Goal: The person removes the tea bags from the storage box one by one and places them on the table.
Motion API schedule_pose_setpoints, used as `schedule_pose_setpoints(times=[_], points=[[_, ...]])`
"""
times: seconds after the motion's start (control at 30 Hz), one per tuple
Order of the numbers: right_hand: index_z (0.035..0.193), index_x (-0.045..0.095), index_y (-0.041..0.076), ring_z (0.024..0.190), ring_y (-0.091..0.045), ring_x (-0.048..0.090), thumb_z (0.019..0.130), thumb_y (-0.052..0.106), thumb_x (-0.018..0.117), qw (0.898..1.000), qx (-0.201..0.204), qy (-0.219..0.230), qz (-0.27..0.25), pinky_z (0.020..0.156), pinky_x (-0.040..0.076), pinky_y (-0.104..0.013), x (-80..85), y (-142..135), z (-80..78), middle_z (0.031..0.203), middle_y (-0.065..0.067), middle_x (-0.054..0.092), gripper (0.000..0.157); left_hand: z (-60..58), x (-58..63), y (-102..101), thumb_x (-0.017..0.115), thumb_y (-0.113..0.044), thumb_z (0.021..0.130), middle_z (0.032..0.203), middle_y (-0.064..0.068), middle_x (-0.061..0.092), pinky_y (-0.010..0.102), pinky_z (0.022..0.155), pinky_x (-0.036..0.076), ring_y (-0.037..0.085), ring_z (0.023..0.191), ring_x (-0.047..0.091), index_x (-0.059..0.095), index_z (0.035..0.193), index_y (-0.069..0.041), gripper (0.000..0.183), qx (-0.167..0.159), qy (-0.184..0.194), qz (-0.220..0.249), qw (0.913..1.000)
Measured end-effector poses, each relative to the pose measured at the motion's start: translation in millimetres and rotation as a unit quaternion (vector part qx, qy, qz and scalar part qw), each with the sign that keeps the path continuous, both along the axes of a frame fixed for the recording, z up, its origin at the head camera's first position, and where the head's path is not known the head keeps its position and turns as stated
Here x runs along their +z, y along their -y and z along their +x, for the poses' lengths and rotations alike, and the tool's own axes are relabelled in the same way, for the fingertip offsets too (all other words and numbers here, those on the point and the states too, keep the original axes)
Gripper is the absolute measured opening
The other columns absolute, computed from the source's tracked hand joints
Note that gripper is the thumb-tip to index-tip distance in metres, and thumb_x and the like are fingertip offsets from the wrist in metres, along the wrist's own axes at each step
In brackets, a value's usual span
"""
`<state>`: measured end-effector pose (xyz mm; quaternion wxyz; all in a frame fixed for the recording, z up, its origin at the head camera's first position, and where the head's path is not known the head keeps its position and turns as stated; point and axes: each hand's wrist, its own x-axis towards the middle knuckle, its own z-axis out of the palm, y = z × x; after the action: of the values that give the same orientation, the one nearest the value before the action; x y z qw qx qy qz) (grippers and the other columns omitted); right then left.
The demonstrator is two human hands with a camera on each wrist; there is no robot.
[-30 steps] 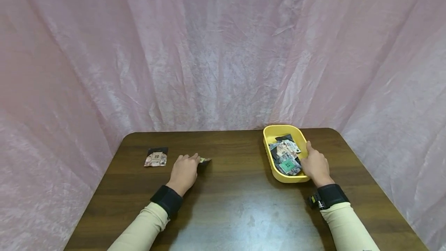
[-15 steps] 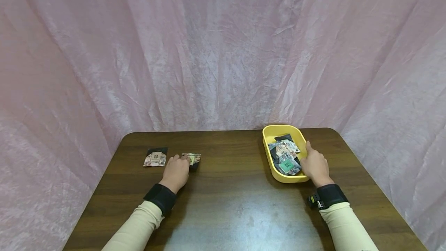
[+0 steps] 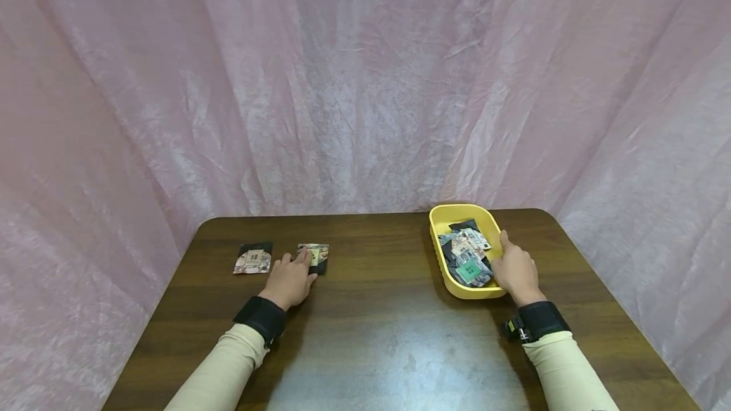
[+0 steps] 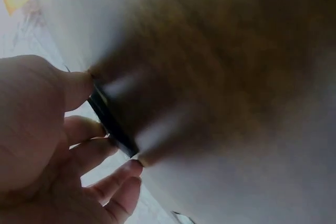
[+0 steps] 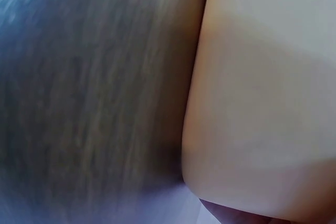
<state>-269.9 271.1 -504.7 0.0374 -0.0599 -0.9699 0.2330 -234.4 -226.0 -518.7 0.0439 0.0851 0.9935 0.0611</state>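
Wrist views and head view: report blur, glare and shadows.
Head view: fairly crisp, pale glare on the near tabletop, shadow beside the left sleeve; left wrist view: tabletop blurred, dark shadows by the fingers; right wrist view: tabletop grain smeared, bluish-white sheen at upper left.

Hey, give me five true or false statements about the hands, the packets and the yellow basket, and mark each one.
1. The left hand touches a packet on the table. True.
2. The right hand is at the side of the yellow basket. True.
3. The yellow basket is empty. False: it holds several packets.
4. Three packets lie outside the yellow basket. False: two, the one at the left hand and another packet to its left.
5. The curtain is pinkish. True.
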Motion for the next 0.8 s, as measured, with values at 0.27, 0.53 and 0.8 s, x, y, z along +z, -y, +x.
schedule_pose_setpoints(times=[0.27,0.53,0.8], points=[[0.167,0.023,-0.001,0.121,-0.059,0.063,0.096,0.012,0.05,1.0,0.0,0.005,0.0,0.092,0.052,-0.066,2.2,1,-0.8,0.154,-0.038,0.049,0.078,1.4,4.0,-2,0.062,-0.034,0.108,0.17,0.021,0.041,0.063,0.112,0.044,0.053,0.144,0.047,0.045,0.162,-0.004,0.063,0.011,-0.004,0.007,0.9999],[0.168,0.022,0.0,0.121,-0.059,0.063,0.096,0.012,0.051,1.0,-0.001,0.007,-0.004,0.092,0.052,-0.066,1.8,1,0.4,0.154,-0.038,0.049,0.078,2.6,3.6,-5,0.064,-0.031,0.107,0.165,0.023,0.047,0.062,0.114,0.046,0.051,0.139,0.053,0.051,0.158,-0.003,0.059,0.011,-0.022,0.011,0.9996],[0.168,0.021,0.0,0.121,-0.059,0.063,0.096,0.012,0.051,1.0,-0.001,0.012,-0.006,0.09,0.052,-0.065,1.6,-1,0.8,0.156,-0.037,0.047,0.079,4.1,8.6,-15,0.072,-0.031,0.102,0.165,0.024,0.049,0.061,0.116,0.045,0.05,0.144,0.051,0.052,0.156,-0.003,0.064,0.0,-0.055,-0.008,0.9985]])
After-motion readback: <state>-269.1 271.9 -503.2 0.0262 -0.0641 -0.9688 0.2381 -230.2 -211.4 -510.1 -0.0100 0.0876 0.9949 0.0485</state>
